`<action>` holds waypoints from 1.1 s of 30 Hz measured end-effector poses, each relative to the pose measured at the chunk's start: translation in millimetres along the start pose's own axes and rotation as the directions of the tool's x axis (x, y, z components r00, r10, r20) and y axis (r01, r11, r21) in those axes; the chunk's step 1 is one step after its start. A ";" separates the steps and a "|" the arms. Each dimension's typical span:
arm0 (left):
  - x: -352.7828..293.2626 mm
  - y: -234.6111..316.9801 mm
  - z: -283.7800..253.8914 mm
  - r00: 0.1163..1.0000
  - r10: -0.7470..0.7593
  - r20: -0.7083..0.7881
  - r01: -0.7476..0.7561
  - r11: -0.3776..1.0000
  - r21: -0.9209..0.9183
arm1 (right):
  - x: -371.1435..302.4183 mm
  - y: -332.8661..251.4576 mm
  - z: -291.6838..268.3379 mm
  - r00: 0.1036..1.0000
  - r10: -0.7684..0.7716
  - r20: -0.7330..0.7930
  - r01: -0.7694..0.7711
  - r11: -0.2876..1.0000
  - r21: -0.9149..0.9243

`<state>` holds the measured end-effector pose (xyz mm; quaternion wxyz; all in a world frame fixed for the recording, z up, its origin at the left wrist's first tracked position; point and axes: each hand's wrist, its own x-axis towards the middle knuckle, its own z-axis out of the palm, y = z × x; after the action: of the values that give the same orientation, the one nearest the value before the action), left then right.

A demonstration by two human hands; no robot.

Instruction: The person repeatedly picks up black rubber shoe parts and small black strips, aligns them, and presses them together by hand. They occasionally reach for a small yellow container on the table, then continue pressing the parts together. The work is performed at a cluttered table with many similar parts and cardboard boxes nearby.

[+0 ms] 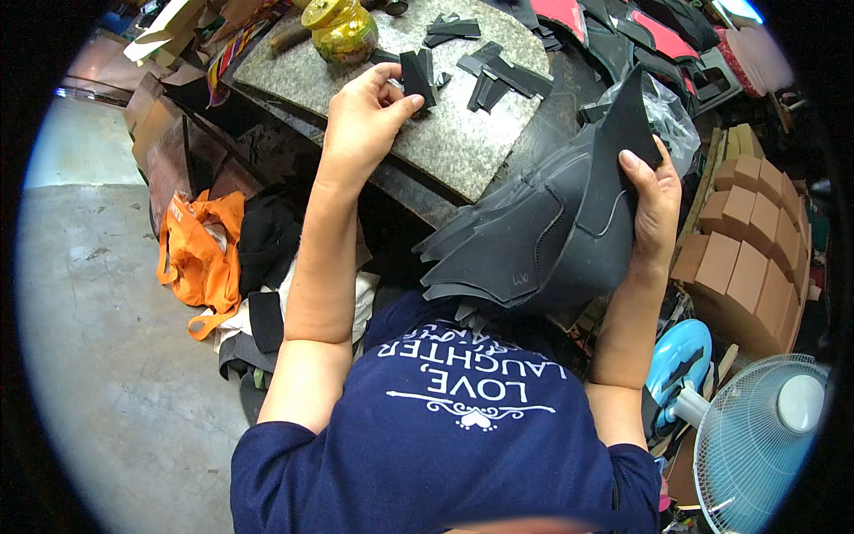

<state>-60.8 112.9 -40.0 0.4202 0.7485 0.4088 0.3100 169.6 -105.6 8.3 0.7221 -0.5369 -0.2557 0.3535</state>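
Note:
At the near left of the stone slab point(427, 160), my left hand point(365, 116) is closed, thumb and fingers pinching a small black strip point(417, 80) of leather-like material. Other black strips point(504, 76) lie loosely piled on the slab just beyond it. On the right, my right hand point(654, 191) grips a thick bundle of black shoe-upper pieces point(534, 227) by its upper right side, thumb on top. These pieces are layered and fanned, with stitched curved lines, and hang in front of my chest. The fingers under the bundle are partly hidden.
A yellow glass jar point(340, 31) stands at the slab's far left. Black and pink pieces point(658, 36) are heaped at far right, near a clear plastic bag point(672, 120). Stacked brown boxes point(747, 231) and a fan point(756, 436) stand right; an orange bag point(205, 249) sits left.

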 end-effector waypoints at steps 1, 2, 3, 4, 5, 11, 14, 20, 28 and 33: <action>0.3 1.2 0.7 0.999 0.039 -0.020 -0.038 0.998 0.040 | 0.3 0.1 -0.5 1.000 -0.008 -0.010 0.008 1.000 -0.004; -1.8 3.1 3.0 0.990 0.119 -0.075 -0.108 0.985 0.135 | 0.6 0.4 -0.8 1.000 -0.016 -0.021 0.016 1.000 -0.008; -3.6 5.4 4.5 0.994 0.097 -0.043 -0.089 0.984 0.156 | 0.7 0.8 -0.9 0.999 -0.023 -0.032 0.022 1.000 -0.012; -4.2 8.1 5.5 0.961 0.261 -0.091 -0.218 0.919 0.327 | 1.1 0.9 -1.1 1.000 -0.013 -0.027 0.012 1.000 -0.021; -4.6 10.6 6.3 0.903 0.419 -0.094 -0.323 0.806 0.496 | 1.2 0.9 -1.3 1.000 -0.003 -0.022 0.003 1.000 -0.029; -1.1 12.1 7.7 0.895 0.444 -0.043 -0.384 0.815 0.434 | 0.2 0.4 -0.4 1.000 -0.017 -0.015 0.017 1.000 -0.019; 3.3 6.8 5.3 0.922 0.384 -0.044 -0.343 0.865 0.367 | -0.9 -0.7 0.5 1.000 -0.009 -0.004 0.009 1.000 -0.013; -3.3 30.7 7.3 0.975 0.213 -0.068 -0.221 0.959 -0.175 | 1.1 -6.8 7.0 1.000 -0.030 -0.001 0.030 0.999 -0.017; -31.0 98.8 34.3 0.890 0.183 0.418 0.162 0.729 -0.665 | -27.8 -41.5 20.3 0.994 -0.036 0.102 0.054 0.983 -0.173; -38.0 103.9 43.3 0.874 0.130 0.469 0.214 0.762 -0.611 | -47.1 -40.2 24.0 0.987 0.040 0.153 0.005 0.960 -0.279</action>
<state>-7.3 31.1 27.4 0.7471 0.6008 0.1754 0.2239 131.9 -135.3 54.2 0.6137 -0.6059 -0.3544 0.3615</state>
